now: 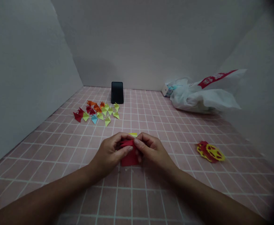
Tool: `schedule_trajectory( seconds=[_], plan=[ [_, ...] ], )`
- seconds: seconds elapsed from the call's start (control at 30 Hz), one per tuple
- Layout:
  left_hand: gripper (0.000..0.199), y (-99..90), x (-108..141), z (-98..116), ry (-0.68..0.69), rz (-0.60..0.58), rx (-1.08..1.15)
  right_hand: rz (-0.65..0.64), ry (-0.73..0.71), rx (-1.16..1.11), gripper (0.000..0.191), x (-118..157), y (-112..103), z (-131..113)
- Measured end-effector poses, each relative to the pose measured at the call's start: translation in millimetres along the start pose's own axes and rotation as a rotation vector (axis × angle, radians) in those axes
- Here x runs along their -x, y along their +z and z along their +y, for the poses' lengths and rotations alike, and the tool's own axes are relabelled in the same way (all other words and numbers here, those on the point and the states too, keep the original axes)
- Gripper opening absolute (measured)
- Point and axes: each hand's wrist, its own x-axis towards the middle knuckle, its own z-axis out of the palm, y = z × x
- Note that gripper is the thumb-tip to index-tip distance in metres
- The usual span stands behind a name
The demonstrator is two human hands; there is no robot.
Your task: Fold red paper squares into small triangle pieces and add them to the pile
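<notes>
Though half-hidden, red paper between hands

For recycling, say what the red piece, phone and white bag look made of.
Red piece: matte paper, it seems, thin with straight edges. Phone: probably glass-fronted, judging by its smooth dark face; casing unclear. White bag: likely thin plastic, crumpled and slightly see-through.

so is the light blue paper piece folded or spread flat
Folded: the light blue paper piece shows angled facets and pointed tips, not a flat sheet.
</notes>
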Motion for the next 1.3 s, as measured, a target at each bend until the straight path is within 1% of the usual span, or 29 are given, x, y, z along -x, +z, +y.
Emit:
schedule_trajectory(
  seconds=[0.1, 0.27, 0.43, 0.5, 0.63, 0.7, 0.8, 0.9, 1.0, 1.1, 1.2, 1.3],
  plan=[
    [0.021, -0.9, 0.0, 1.3, 0.006, -0.018, -0.028, -0.008, -0.051, 0.053, 0.027, -1.3, 0.6, -1.1],
    [0.022, -0.5, 0.0, 3.1, 0.0, -0.028, -0.017, -0.032, -0.04, 0.085, 0.027, -1.2, -0.1, -2.0],
    [0.013, -0.7, -0.2, 4.6, -0.082, -0.017, 0.027, -0.008, -0.101, 0.233, 0.028, 1.2, -2.0, -4.1],
    [0.014, -1.0, -0.4, 6.7, -0.114, -0.017, 0.034, -0.001, -0.102, 0.266, 0.03, 1.1, -2.1, -3.5],
    [0.016, -1.2, -1.6, 10.7, -0.178, 0.064, 0.099, -0.024, -0.069, 0.167, 0.027, -0.8, -1.7, -0.7],
    [0.017, -1.4, -2.5, 10.9, -0.198, 0.096, 0.112, -0.021, -0.076, 0.16, 0.025, -1.5, -1.7, -0.3],
    [0.018, -2.4, -3.6, 9.5, -0.176, 0.094, 0.066, 0.0, -0.123, 0.254, 0.024, -1.7, -2.6, -1.7],
    [0.014, -4.1, -4.2, 8.9, -0.088, 0.077, -0.037, 0.002, -0.156, 0.354, 0.025, -1.5, -3.7, -3.0],
    [0.018, -5.3, -4.4, 9.9, -0.019, 0.063, -0.11, 0.009, -0.138, 0.328, 0.026, -1.5, -3.8, -2.6],
    [0.022, -5.2, -4.4, 11.4, -0.05, 0.02, -0.071, 0.025, -0.116, 0.257, 0.026, -1.5, -3.4, -1.7],
    [0.022, -4.2, -4.6, 12.5, -0.091, -0.016, -0.027, 0.029, -0.126, 0.263, 0.026, -1.4, -3.8, -1.4],
    [0.021, -3.0, -4.3, 13.3, -0.107, -0.028, 0.015, 0.031, -0.131, 0.265, 0.026, -1.2, -4.9, -1.1]
  ],
)
